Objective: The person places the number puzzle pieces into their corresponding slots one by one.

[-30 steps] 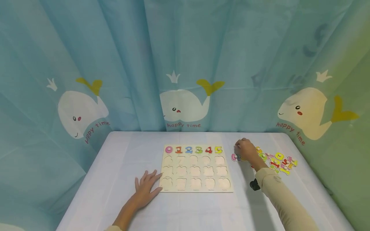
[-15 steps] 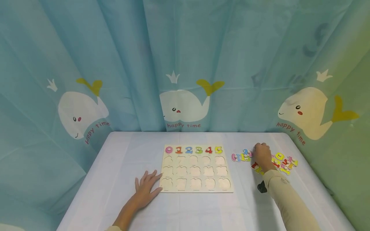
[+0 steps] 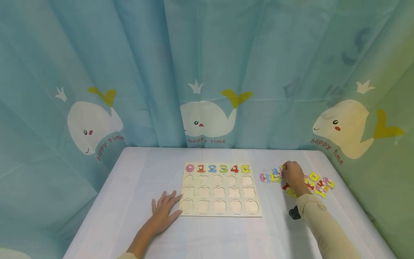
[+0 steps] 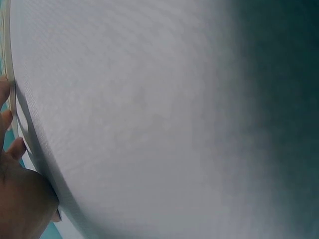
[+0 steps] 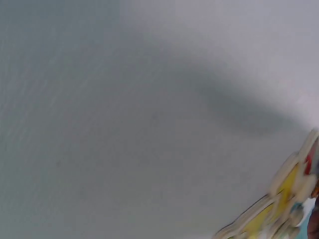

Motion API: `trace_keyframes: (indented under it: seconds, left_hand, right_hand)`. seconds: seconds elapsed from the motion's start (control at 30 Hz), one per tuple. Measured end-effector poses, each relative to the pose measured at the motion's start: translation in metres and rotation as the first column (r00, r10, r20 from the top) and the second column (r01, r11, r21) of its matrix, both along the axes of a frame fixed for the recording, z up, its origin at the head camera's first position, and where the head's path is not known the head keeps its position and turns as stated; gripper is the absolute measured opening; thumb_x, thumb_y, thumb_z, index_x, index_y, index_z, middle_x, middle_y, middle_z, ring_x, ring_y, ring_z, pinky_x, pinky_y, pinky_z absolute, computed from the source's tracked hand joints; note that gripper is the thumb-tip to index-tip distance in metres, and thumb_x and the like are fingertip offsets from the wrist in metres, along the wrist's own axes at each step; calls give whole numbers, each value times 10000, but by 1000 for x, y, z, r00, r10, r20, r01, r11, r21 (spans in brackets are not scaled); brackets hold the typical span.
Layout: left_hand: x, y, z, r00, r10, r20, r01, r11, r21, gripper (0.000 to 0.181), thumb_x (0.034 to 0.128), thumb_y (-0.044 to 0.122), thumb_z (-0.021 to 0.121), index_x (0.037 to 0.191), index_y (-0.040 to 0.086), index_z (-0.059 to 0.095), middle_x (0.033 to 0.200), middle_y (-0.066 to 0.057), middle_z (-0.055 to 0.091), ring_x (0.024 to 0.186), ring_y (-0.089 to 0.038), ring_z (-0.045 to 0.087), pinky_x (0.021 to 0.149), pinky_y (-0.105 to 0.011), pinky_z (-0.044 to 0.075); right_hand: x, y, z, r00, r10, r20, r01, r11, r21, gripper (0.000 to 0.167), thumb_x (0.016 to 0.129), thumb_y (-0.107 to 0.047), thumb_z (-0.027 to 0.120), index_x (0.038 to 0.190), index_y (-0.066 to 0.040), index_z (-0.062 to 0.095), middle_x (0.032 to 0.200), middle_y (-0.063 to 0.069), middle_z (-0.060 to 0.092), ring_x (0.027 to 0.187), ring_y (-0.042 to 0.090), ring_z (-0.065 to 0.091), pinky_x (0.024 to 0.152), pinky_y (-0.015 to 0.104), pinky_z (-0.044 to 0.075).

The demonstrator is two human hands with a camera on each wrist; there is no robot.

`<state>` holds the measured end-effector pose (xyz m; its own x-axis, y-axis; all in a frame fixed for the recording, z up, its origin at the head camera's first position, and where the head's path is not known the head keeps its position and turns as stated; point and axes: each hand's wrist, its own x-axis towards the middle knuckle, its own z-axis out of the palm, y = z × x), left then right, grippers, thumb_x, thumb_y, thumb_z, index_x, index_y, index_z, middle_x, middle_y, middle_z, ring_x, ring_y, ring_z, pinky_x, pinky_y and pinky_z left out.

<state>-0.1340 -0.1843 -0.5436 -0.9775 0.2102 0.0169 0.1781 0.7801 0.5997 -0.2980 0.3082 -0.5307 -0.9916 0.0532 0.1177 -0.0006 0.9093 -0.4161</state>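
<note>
Seen in the head view: left hand [image 3: 163, 210] with fingers straight and spread, thumb and index tips at the left edge of the board [image 3: 211, 186]; farther right, right hand [image 3: 293, 174] over the loose numbers [image 3: 313, 176], fingers bent down, a bit of yellow at the tips. Cannot tell whether gripping or merely touching. Only in the left wrist view: the board's side edge, close up. In the right wrist view: mostly table [image 5: 124, 149], with loose numbers edge-on at near right.

Count six fitted numbers [image 3: 212, 168], 0 to 5, along the board's far row, then fifteen recesses [image 3: 219, 206], three rows of five. On the curtain [image 3: 136, 54], three whales [image 3: 208, 118].

Loose numbers overlapping, partly behind the right hand, too jumbled to count. Cut off: left hand in its wrist view. Hard to make out: black object [image 3: 294, 213] near the right wrist.
</note>
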Motion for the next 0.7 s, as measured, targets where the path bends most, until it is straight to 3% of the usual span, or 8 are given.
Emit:
trace_keyframes:
  seconds: [0.17, 0.37, 0.7]
  left_hand:
    - [0, -1, -2, 1000, 4, -10, -4, 1000, 8, 490, 905, 336, 606, 1345, 143, 509, 1437, -165, 383, 1351, -477, 136, 974, -709, -82]
    - [1, 0, -3, 1000, 3, -3, -3, 1000, 3, 496, 905, 349, 603, 1347, 145, 508, 1440, -164, 379, 1352, -477, 135, 975, -709, -83]
    - [0, -1, -3, 1000, 8, -10, -8, 1000, 1, 490, 905, 340, 608, 1348, 154, 509, 1440, -161, 382, 1356, -470, 134, 979, -706, -78]
  right_hand:
    - [-5, -11, 5, 998, 53, -34, -54, 998, -29, 151, 916, 18, 528, 992, 137, 583, 874, 210, 537, 779, 305, 491, 738, 453, 464]
    - [-14, -21, 10, 997, 79, -21, -79, 996, -30, 173, 915, 3, 549, 1025, 133, 580, 917, 222, 538, 833, 326, 525, 788, 473, 463]
    - [-12, -63, 10, 970, 244, -6, -244, 970, 16, 149, 875, 23, 613, 1001, 102, 621, 903, 174, 578, 869, 327, 589, 785, 430, 499]
